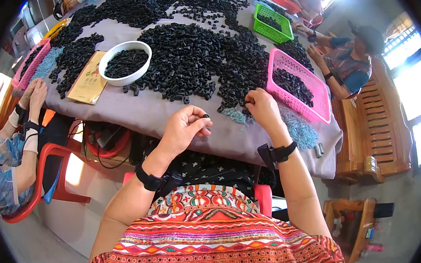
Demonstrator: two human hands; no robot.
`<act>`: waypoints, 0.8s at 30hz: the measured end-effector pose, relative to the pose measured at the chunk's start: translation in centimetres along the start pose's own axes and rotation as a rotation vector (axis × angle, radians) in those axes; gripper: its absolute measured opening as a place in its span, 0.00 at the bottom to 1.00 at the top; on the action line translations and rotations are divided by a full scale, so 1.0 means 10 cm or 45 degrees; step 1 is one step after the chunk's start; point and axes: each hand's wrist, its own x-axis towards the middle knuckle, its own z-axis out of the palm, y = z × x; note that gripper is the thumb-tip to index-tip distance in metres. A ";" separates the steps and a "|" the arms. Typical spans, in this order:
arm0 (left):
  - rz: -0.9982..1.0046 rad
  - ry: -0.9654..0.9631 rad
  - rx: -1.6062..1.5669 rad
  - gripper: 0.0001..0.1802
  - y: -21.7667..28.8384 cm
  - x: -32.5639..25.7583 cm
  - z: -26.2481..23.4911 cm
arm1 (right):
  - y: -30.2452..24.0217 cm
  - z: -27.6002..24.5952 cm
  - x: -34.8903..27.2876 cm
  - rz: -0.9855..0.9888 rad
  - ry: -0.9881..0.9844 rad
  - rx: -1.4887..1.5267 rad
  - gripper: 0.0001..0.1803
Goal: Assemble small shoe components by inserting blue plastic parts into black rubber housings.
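Note:
Between the thumb and fingers of my left hand [183, 129] is a small black tube-like piece [206, 116], held just off the table's near edge. My right hand [264, 108] is closed in a pinch at the near edge of the pile, with a dark bit [247, 104] showing at its fingertips; its exact shape is partly hidden. A large heap of small black pieces [180, 59] spreads over the cloth ahead of both hands. Thin light-blue scraps [236, 115] lie between the hands. Beside my right hand stands a pink basket [322, 93] with black pieces inside.
A white bowl [148, 62] of black pieces sits at left beside a yellow booklet [87, 82]. Farther off is a green basket [284, 35]. More blue scraps [302, 131] lie right of my wrist. Co-workers sit left and right; a red chair [56, 153] stands left.

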 end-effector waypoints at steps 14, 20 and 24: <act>0.000 -0.026 0.059 0.10 -0.02 0.07 -0.01 | -0.72 0.04 -0.16 0.113 -0.246 0.932 0.10; -0.007 -0.047 0.038 0.11 -0.04 0.06 -0.02 | -0.87 -0.05 -0.14 -0.051 -0.311 0.834 0.13; 0.024 -0.061 0.042 0.10 -0.04 0.05 0.00 | -0.93 -0.03 -0.16 -0.051 -0.316 0.845 0.12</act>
